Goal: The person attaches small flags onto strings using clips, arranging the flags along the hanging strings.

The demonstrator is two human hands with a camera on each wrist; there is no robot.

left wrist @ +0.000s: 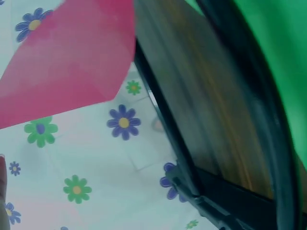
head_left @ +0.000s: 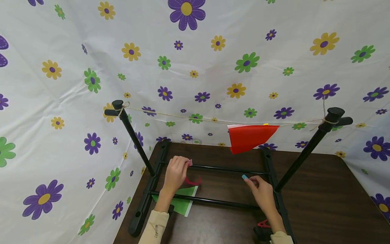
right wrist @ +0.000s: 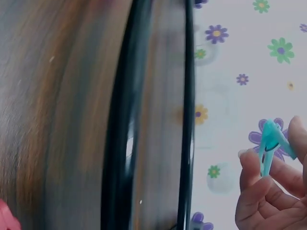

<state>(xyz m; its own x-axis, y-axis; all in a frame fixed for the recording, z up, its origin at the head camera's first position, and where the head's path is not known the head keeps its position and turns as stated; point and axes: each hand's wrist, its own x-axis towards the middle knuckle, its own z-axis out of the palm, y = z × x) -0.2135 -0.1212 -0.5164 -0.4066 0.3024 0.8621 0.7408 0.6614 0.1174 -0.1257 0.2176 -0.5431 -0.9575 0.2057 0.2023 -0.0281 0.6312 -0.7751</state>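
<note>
In the head view my left hand [head_left: 176,172] pinches a pink sheet, of which a small corner [head_left: 190,162] shows at the fingertips. The left wrist view shows this pink sheet [left wrist: 76,57] large, with only a fingertip at the left edge. My right hand [head_left: 262,194] pinches a teal clothespin [right wrist: 269,143] between thumb and fingers. Up ahead, a red pennant [head_left: 250,137] hangs from a string [head_left: 182,117], with a yellow clip [head_left: 265,124] on its top edge. Below my left arm lies a green pennant [head_left: 189,200] with a white edge.
The string is tied between two black posts, left [head_left: 137,142] and right [head_left: 304,159], rising from a black frame with crossbars [head_left: 213,202]. A red clip [head_left: 263,223] is near my right wrist. The frame stands on a brown table [head_left: 332,196] before a flowered cloth [head_left: 213,67].
</note>
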